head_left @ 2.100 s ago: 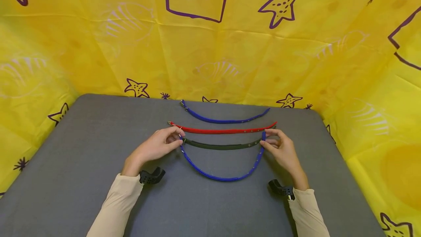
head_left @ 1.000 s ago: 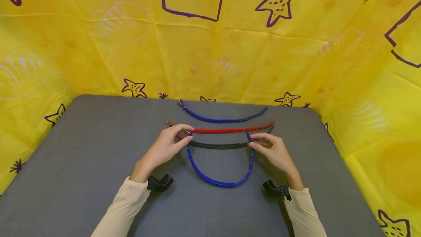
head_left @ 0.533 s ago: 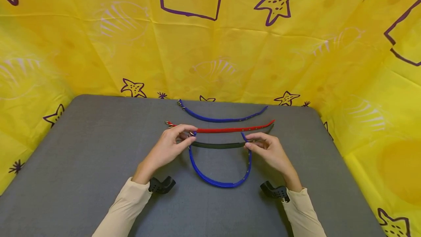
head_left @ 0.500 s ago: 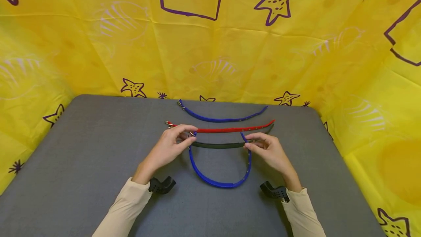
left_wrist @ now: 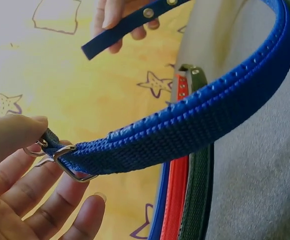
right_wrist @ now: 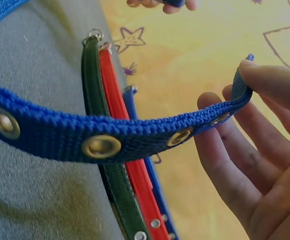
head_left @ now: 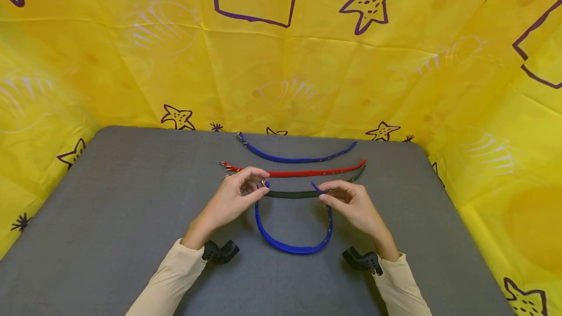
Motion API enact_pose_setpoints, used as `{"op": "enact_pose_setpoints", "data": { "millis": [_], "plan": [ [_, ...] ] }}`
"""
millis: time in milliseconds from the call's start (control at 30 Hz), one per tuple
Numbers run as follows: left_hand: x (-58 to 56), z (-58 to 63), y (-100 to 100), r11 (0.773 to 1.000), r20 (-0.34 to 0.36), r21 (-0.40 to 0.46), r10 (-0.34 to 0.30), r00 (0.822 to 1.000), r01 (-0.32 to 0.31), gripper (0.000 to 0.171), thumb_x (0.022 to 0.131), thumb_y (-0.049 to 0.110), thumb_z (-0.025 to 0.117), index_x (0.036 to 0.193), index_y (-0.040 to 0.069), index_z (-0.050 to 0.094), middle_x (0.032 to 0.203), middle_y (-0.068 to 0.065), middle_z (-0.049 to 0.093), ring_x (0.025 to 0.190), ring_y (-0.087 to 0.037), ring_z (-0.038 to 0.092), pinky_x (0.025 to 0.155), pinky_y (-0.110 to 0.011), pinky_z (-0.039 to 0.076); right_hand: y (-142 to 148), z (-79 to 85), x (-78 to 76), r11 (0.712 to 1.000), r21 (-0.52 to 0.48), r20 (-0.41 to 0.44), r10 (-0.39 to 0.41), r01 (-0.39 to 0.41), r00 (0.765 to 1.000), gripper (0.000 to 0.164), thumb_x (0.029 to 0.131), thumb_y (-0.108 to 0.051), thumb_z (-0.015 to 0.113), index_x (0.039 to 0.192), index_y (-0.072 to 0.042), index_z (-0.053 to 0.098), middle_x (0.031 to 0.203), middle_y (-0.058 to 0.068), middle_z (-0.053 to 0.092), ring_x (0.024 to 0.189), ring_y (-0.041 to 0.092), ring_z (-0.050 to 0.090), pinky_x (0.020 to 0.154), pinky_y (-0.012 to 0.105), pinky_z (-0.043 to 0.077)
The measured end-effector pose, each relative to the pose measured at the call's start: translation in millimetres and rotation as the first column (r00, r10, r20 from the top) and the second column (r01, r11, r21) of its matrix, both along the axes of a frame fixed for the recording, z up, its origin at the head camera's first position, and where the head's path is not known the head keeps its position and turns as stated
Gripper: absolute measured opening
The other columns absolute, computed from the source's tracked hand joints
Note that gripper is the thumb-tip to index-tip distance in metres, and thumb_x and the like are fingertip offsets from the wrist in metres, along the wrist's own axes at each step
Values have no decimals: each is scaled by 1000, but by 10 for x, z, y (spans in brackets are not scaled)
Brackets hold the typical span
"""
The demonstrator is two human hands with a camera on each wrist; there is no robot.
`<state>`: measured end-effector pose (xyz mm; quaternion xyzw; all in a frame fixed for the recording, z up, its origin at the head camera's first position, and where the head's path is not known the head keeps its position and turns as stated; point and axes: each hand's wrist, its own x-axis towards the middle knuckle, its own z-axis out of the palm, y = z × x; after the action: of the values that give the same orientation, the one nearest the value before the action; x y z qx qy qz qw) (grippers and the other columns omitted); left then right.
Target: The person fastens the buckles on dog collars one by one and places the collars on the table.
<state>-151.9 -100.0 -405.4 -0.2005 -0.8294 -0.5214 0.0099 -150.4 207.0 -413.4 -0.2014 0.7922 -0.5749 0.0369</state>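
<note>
A blue webbing collar (head_left: 290,248) hangs in a U between my two hands, its middle curving toward me. My left hand (head_left: 234,196) pinches the buckle end between thumb and fingers; the left wrist view shows the metal buckle (left_wrist: 70,162) and a ring beside the fingertips. With thumb and fingers my right hand (head_left: 353,206) pinches the other end, whose tip sticks up past them. Brass eyelets (right_wrist: 101,146) line that end in the right wrist view. Behind the held collar lies a dark green collar (head_left: 291,194), partly hidden by both hands.
Beyond the green collar a red collar (head_left: 303,174) and a second blue collar (head_left: 298,161) lie spread on the grey table (head_left: 131,184). A yellow cloth (head_left: 281,62) with starfish drawings rises along the back and sides.
Both hands have come closer together and a little toward me, bringing the collar's ends nearer each other and deepening its loop. The other collars have stayed where they lay.
</note>
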Motion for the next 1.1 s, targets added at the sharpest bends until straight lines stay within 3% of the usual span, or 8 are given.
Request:
{"op": "enact_pose_setpoints", "data": {
  "millis": [233,600,1100],
  "plan": [
    [28,8,48,1000,41,15,-24,999,23,26,91,17,73,115,17,64,100,2,72,81,-11,61,76,-23,51,-91,5,40,1000,17,-26,12,-12,1000,19,91,-7,71,108,-2,71,109,15,71,87,10,70,76,24,57],
    [61,27,113,998,32,-5,-65,997,66,26,89,19,75,114,20,67,100,4,70,79,-11,59,75,-24,52,-232,-3,98,999,6,-64,52,-52,997,15,90,-10,73,105,-7,73,109,11,72,91,8,70,78,25,57],
    [104,-9,221,985,5,-37,-169,986,169,28,91,19,73,119,14,71,99,2,72,77,-6,59,71,-22,52,-349,-34,135,995,17,-113,102,-101,988,13,91,-11,71,103,-9,75,106,9,74,92,14,72,78,28,59]
  ]
}}
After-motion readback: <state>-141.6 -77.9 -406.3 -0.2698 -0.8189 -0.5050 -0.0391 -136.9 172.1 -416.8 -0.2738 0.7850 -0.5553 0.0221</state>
